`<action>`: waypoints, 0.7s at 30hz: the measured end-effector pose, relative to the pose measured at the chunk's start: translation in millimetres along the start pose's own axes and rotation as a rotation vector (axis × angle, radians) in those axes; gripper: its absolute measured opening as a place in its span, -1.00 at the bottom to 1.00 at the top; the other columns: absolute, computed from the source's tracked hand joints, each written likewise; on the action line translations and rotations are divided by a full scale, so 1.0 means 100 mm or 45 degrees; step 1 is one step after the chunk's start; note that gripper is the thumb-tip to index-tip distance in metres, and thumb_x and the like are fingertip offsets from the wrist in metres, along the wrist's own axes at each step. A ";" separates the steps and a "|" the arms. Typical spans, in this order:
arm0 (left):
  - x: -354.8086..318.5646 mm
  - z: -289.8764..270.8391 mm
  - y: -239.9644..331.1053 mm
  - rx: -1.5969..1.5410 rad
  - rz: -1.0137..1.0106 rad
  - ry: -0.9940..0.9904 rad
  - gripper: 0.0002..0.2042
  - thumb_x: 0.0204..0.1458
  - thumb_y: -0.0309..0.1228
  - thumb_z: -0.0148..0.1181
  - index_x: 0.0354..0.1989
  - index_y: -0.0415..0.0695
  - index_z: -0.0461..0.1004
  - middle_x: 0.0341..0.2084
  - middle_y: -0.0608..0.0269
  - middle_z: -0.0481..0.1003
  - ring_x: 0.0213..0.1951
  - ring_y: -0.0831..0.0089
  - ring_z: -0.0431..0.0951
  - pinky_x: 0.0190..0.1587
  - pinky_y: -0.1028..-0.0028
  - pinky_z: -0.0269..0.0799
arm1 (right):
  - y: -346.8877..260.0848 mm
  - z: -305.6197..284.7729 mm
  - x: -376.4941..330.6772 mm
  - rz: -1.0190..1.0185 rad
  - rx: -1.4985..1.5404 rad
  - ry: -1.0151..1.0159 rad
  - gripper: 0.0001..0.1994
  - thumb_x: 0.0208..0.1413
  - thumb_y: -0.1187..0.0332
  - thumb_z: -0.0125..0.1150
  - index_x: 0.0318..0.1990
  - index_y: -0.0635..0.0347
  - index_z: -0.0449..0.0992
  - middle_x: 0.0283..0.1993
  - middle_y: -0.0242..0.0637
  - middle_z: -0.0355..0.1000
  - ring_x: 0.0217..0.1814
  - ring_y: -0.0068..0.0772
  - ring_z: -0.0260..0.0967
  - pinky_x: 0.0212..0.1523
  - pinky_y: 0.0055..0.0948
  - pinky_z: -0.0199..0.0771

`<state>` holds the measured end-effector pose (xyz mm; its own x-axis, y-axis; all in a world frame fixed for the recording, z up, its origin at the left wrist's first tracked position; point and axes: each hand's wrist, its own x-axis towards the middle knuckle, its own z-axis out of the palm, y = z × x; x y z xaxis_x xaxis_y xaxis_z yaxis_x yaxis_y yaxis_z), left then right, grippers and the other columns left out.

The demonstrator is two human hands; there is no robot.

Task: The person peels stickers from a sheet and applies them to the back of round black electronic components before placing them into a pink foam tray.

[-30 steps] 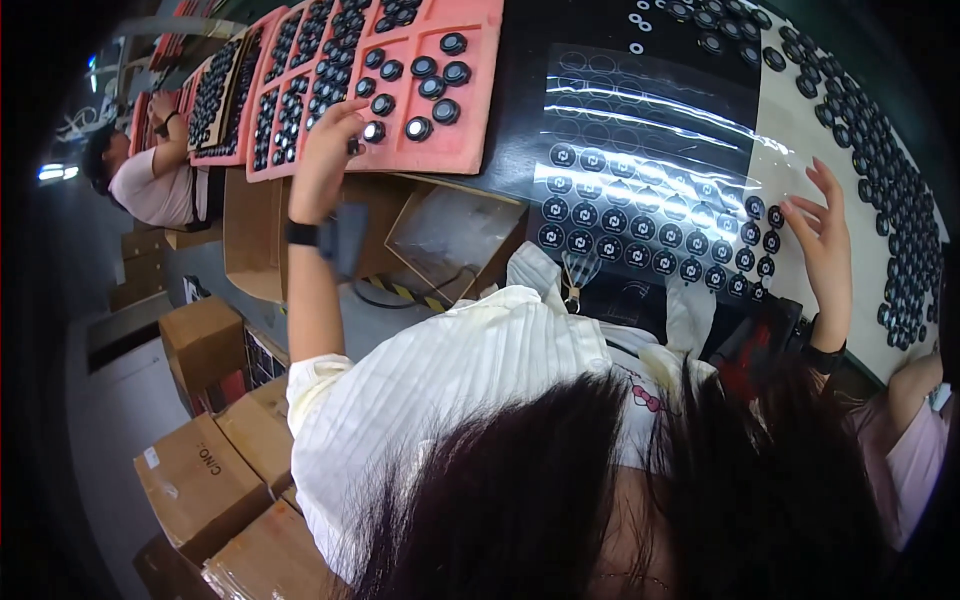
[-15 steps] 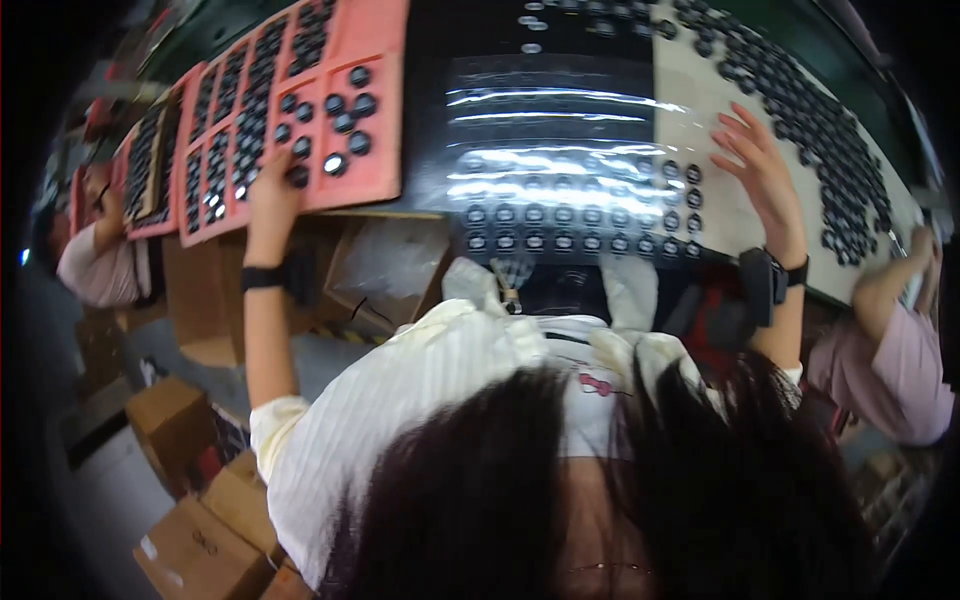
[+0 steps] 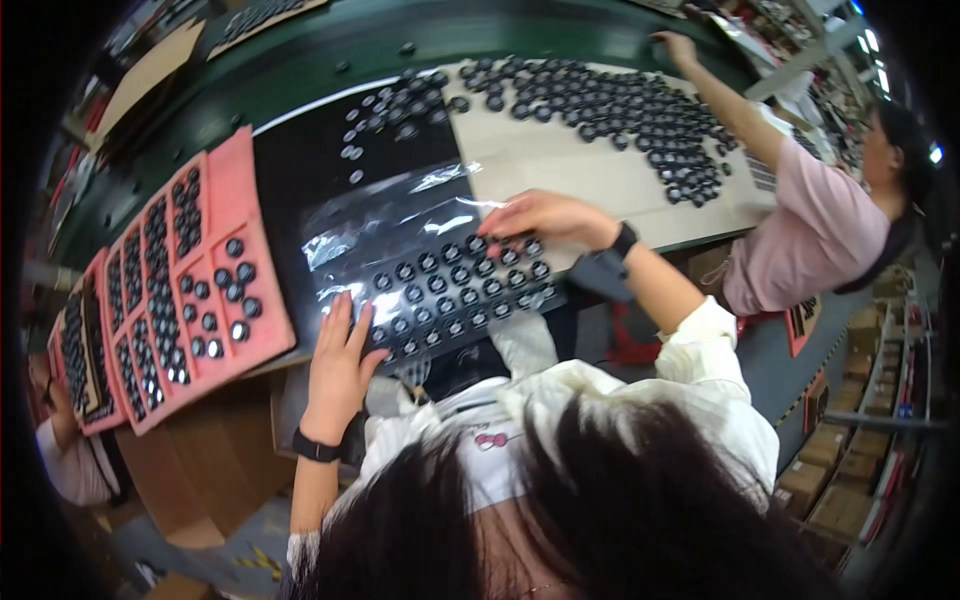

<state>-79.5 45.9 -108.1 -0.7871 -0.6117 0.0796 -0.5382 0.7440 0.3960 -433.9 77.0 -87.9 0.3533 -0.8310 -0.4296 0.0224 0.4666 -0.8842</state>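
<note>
The shiny sticker sheet (image 3: 450, 285) in mid-frame looks light, floppy and slippery, best held by its edges; the left hand (image 3: 338, 375) has loose, spread fingers, but whether the right hand (image 3: 555, 217) pinches, I can't tell.

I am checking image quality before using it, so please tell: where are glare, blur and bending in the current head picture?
In the head view, white glare streaks the clear sheet; same view, cardboard boxes at right look soft; same view, the green surface curves near the rim.
</note>
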 end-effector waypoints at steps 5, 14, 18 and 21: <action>0.11 0.09 -0.06 -0.368 -0.193 0.670 -0.45 -0.19 -0.55 0.18 0.08 -0.17 0.23 0.11 -0.07 0.13 0.17 0.17 0.12 0.16 0.33 0.06 | -0.24 0.19 -0.24 -0.306 -0.397 0.138 -0.79 0.00 0.49 0.09 -0.17 0.27 0.50 -0.31 -0.27 0.48 -0.27 -0.52 0.37 -0.26 -0.59 0.36; 0.58 -0.36 0.09 -0.808 -0.040 0.577 -0.85 -0.30 -0.73 0.11 -0.48 -0.30 0.46 -0.42 0.15 0.48 -0.30 0.41 0.46 -0.25 0.54 0.35 | -0.16 0.09 -0.68 -1.110 -0.846 0.412 -0.80 -0.16 0.58 0.18 -0.31 0.18 0.58 -0.03 -0.19 0.37 -0.08 -0.30 0.33 -0.01 -0.46 0.28; 0.55 0.08 -0.02 -0.432 0.131 0.459 -0.86 -0.26 -0.67 0.15 -0.46 -0.24 0.49 -0.46 0.17 0.45 -0.35 0.40 0.44 -0.34 0.55 0.31 | 0.49 -0.06 -0.50 -0.846 -1.112 0.438 -0.82 -0.17 0.57 0.18 -0.33 0.19 0.58 0.01 -0.18 0.34 -0.02 -0.23 0.30 0.05 -0.43 0.22; 0.52 0.10 0.01 -0.289 0.211 0.455 -0.85 -0.26 -0.65 0.18 -0.43 -0.25 0.49 -0.48 0.16 0.43 -0.39 0.35 0.44 -0.34 0.54 0.31 | 0.56 -0.11 -0.47 -0.871 -1.035 0.452 -0.83 -0.15 0.53 0.20 -0.33 0.22 0.58 -0.03 -0.20 0.37 -0.05 -0.33 0.31 0.00 -0.48 0.24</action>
<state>-123.9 17.5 -112.8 -0.6820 -0.5733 0.4540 -0.3025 0.7864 0.5386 -459.3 139.0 -118.7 0.2106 -0.9367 0.2797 -0.5538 -0.3501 -0.7554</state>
